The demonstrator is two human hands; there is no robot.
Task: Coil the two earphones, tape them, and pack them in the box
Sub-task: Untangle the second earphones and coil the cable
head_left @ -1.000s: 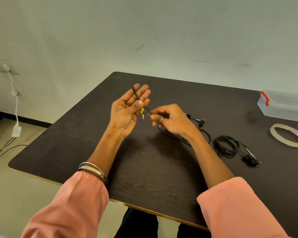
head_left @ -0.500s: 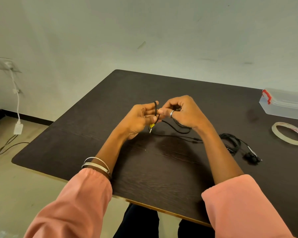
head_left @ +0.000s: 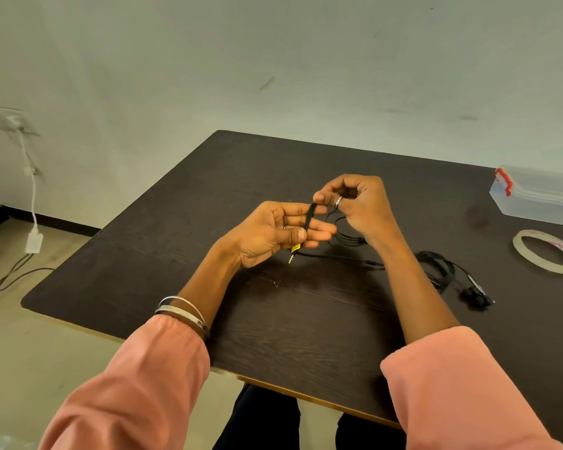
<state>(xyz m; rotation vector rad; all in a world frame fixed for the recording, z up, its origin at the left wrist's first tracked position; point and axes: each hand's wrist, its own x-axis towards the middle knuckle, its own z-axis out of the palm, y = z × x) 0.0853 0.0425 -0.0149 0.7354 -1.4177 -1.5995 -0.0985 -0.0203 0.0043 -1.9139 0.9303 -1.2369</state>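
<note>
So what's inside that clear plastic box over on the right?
Nothing shows through the translucent walls of the plastic box; its lid is on, part is out of frame, so I can't be sure. Both earphones lie outside it.

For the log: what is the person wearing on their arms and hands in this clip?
Both arms have loose salmon-pink sleeves pushed up the forearm, left sleeve and right sleeve. The left wrist carries a few thin silver bangles. The right hand has a silver ring on one finger. No gloves or watch are visible.
</note>
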